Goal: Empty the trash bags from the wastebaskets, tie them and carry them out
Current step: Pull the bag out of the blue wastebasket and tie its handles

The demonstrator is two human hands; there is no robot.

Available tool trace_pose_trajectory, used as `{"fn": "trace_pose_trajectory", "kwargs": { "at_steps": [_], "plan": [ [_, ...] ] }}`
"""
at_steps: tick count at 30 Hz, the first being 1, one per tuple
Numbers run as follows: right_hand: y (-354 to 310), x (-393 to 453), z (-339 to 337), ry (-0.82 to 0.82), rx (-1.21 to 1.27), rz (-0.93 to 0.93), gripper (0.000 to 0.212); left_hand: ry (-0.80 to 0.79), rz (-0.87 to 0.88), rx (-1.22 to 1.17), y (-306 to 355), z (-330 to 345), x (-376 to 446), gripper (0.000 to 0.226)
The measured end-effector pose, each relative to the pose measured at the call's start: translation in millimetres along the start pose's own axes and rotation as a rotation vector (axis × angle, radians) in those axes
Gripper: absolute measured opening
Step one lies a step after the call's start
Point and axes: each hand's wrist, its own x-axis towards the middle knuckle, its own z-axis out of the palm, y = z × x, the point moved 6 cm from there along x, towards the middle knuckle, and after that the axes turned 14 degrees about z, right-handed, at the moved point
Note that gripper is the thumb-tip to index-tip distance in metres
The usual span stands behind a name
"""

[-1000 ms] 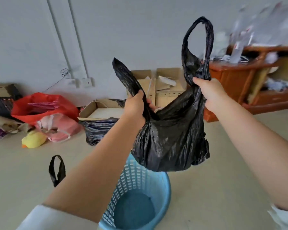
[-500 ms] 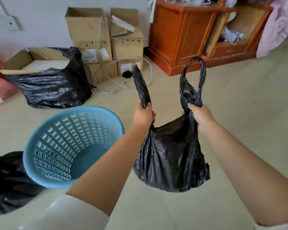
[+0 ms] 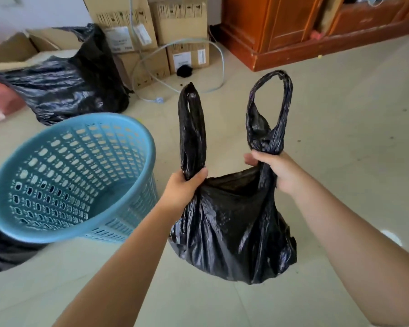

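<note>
L hand (image 3: 183, 185) & R hand (image 3: 278, 172) fingers curled round black trash bag (image 3: 234, 227) handles, beside blue wastebasket (image 3: 137, 135).

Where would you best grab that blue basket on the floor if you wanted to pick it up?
Take the blue wastebasket by its rim, coming from above at the near edge. It stands upright with its mouth open and nothing showing inside, and the thick rolled lip is probably firmer than the perforated wall. Both hands now grip the black trash bag.
</note>
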Motion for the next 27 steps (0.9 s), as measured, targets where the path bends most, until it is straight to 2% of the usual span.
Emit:
{"fn": "trace_pose_trajectory", "kwargs": {
  "at_steps": [2, 4, 6, 8, 11, 13, 15, 18, 21, 23, 25, 27],
  "plan": [
    [1, -1, 11, -0.151, 0.184, 0.028, 0.033, 0.049, 0.002, -0.332, 11, 8, 1, 0.035],
    [3, -1, 14, -0.2, 0.376, 0.036, 0.041, 0.065, 0.003, -0.592, 17, 12, 2, 0.057],
    [4, 3, 12, -0.166, 0.458, 0.035, 0.042, 0.1, -0.026, -0.725, 16, 11, 0, 0.052],
    [7, 4, 15, -0.146, 0.367, 0.081, 0.041, 0.126, -0.065, -0.716, 15, 11, -8, 0.041],
    [12, 3, 31, -0.169, -0.052, 0.171, 0.042, 0.187, -0.08, -0.763, 14, 5, -17, 0.04],
    [11, 0, 46, -0.2, -0.279, 0.162, 0.053, 0.226, -0.09, -0.837, 10, -4, -19, 0.038],
    [6, -3, 56, -0.21, -0.338, 0.1, 0.059, 0.2, -0.152, -0.69, 1, -13, -20, 0.035],
    [2, -9, 69, -0.27, -0.456, -0.014, 0.047, 0.182, -0.259, -0.325, -12, -21, -23, 0.031],
    [2, -19, 77, -0.361, -0.597, -0.093, 0.038, 0.096, -0.241, -0.092, -8, -24, -22, 0.031],
    [3, -27, 79, -0.433, -0.663, -0.07, 0.038, -0.054, -0.194, -0.054, -3, -21, -23, 0.031],
    [9, -34, 79, -0.505, -0.749, -0.011, 0.041, -0.209, -0.148, -0.122, 4, -15, -30, 0.026],
    [17, -37, 77, -0.546, -0.832, 0.066, 0.043, -0.306, -0.104, -0.212, 7, -11, -35, 0.052]
  ]
}}
